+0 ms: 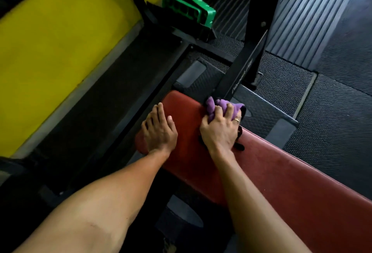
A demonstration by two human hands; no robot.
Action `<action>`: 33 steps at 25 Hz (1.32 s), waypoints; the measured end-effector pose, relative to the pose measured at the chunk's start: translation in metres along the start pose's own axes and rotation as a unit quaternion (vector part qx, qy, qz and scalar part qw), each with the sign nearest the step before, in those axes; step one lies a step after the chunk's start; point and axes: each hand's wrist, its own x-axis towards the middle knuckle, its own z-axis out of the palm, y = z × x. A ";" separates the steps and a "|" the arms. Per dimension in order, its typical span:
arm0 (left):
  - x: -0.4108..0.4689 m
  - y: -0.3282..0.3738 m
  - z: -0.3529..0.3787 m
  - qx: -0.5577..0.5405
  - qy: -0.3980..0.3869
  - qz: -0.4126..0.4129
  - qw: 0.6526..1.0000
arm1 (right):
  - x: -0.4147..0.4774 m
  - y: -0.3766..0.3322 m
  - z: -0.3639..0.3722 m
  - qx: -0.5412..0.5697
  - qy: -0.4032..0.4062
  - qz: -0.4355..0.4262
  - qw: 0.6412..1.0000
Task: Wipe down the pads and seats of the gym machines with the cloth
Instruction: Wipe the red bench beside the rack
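Note:
A long red padded bench (pixel 281 174) runs from the centre to the lower right. My right hand (pixel 220 130) grips a bunched purple cloth (pixel 218 105) and presses it on the pad's far end, beside a black steel upright. My left hand (pixel 159 130) rests flat, fingers straight, on the pad's near left corner. A ring shows on one finger of my right hand.
The black machine frame (pixel 241 67) rises just beyond the pad. A green plastic step (pixel 189 9) lies on the floor behind it. A yellow floor strip (pixel 60 41) fills the left side. Dark textured rubber mats (pixel 332 122) cover the floor at right.

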 end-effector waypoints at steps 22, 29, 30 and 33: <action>-0.037 -0.080 -0.007 -0.065 0.003 0.264 0.962 | -0.148 0.006 0.022 -0.096 -0.014 -0.272 0.957; -0.042 -0.081 -0.006 -0.046 -0.008 0.259 0.965 | -0.101 -0.024 0.025 -0.079 -0.023 -0.089 0.993; -0.040 -0.083 -0.004 -0.040 -0.012 0.267 0.963 | -0.111 -0.038 0.033 -0.071 -0.038 -0.120 0.989; -0.039 -0.097 -0.006 -0.054 -0.029 0.285 0.956 | -0.149 -0.025 0.036 -0.077 -0.061 -0.255 0.962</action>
